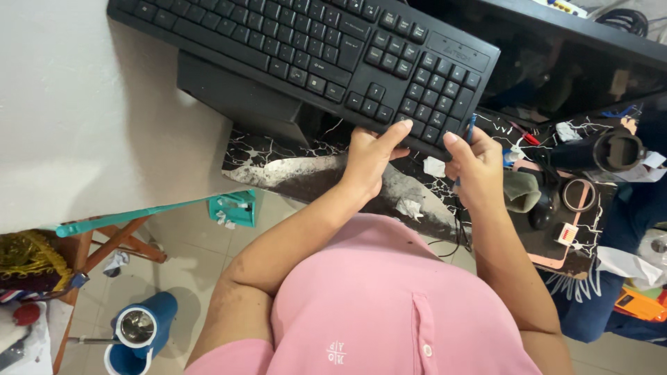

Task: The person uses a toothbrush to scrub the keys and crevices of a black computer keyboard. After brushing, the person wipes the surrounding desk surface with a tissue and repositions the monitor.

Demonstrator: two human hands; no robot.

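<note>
The left hand (367, 158) pinches the near edge of a black keyboard (306, 48) that overhangs the marbled desk (292, 173); the right hand (479, 163) grips its corner, a thin blue tool (471, 128) between the fingers. Likely light, rigid and smooth, the keyboard is best held at both ends. Beyond: a red-and-white tag (567, 234) and an orange packet (639, 304).

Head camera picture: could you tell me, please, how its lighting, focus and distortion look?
In the head view, light is even and soft; the keyboard casts a shadow on the pale wall at left. The left hand and right hand look sharp. The wide lens bends the edges, and the monitor shows dim reflections.
</note>
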